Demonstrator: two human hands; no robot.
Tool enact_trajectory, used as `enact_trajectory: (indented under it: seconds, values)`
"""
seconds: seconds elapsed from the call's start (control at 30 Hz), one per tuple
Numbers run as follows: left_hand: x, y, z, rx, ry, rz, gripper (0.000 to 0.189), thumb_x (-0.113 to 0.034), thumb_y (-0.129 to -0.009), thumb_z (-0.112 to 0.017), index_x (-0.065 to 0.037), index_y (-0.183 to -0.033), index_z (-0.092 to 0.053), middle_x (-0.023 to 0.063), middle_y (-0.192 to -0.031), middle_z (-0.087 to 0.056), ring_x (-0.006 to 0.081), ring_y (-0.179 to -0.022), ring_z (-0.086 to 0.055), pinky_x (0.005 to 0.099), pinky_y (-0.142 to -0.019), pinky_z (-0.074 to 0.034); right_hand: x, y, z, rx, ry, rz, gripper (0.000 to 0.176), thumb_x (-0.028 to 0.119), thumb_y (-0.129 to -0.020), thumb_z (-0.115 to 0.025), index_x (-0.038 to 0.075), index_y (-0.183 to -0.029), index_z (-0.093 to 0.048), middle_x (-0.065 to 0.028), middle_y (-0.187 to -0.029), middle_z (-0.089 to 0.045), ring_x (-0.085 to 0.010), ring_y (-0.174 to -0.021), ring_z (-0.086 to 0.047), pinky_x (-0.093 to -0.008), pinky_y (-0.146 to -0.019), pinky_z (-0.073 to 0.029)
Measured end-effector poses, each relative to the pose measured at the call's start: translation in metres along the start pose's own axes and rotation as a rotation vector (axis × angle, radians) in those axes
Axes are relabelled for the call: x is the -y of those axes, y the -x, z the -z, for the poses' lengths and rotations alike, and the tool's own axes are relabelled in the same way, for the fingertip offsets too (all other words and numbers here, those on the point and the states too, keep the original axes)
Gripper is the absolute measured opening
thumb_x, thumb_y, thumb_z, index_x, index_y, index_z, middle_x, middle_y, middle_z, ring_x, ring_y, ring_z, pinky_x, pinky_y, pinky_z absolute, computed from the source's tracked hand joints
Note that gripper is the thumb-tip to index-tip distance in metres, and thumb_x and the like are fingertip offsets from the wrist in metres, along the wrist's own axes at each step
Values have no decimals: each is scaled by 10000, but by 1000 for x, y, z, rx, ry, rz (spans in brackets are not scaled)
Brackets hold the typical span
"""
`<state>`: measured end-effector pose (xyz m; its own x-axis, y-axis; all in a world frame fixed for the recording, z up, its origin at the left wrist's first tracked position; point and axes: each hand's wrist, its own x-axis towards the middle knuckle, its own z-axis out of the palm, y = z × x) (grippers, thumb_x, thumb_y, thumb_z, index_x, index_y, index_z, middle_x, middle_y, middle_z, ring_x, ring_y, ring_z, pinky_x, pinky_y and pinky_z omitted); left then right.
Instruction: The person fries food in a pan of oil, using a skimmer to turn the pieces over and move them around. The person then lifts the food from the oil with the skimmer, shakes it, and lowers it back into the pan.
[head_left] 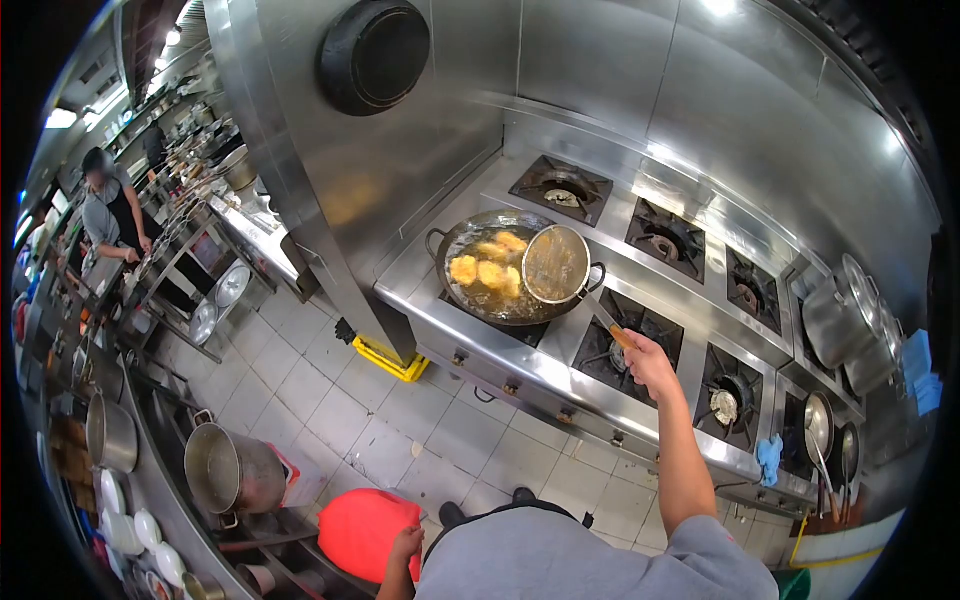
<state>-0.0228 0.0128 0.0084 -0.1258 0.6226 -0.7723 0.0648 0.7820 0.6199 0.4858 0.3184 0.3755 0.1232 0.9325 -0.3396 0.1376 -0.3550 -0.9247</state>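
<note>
My right hand (650, 365) is closed around the wooden handle of a round mesh strainer (556, 264). The strainer's bowl is over the right side of a large two-handled wok (510, 320) on the stove. Several golden fried pieces (497, 278) lie in the bubbling oil, left of the strainer. Low in the view, my left hand (405, 545) is by my side with its fingers curled, next to a bright red rounded object (362, 530). Whether it grips anything is hidden.
Steel stove (590, 390) with several burners; pots (838, 315) and pans (818, 425) at right. A blue cloth (769, 458) hangs on its front edge. A tall pot (232, 470) stands behind me at left. Another person (118, 210) works at the far left counter.
</note>
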Motion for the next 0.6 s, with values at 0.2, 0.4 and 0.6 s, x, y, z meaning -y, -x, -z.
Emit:
enact_trajectory:
  seconds: [0.2, 0.4, 0.6]
  values:
    - [-4, 6, -2, 14, -57, -22, 259, -231, -878, -579, -4, -995, -620, 44, -720, -602, 129, -544, -535, 285, -485, -439, 5, -20, -7, -140, -34, 83, 505, 60, -881, -459, 82, -1380, -386, 26, -695, -464, -50, -499, -362, -201, -419, -280]
    - [4, 8, 0, 30, -89, 42, 298, -264, -866, -596, -13, -1023, -619, 54, -742, -608, 143, -551, -548, 291, -492, -448, -8, -86, 6, -323, 391, 433, 458, 92, -867, -485, 10, -1316, -444, -141, -980, -626, -242, -865, -595, -323, -778, -458]
    - [11, 13, 0, -14, -55, 38, 325, -268, -868, -589, -9, -1063, -600, 64, -773, -618, 147, -568, -558, 289, -496, -453, -3, -101, -1, -344, 650, 403, 449, 107, -853, -508, -4, -1286, -464, -217, -1202, -563, -329, -1125, -539, -361, -937, -411]
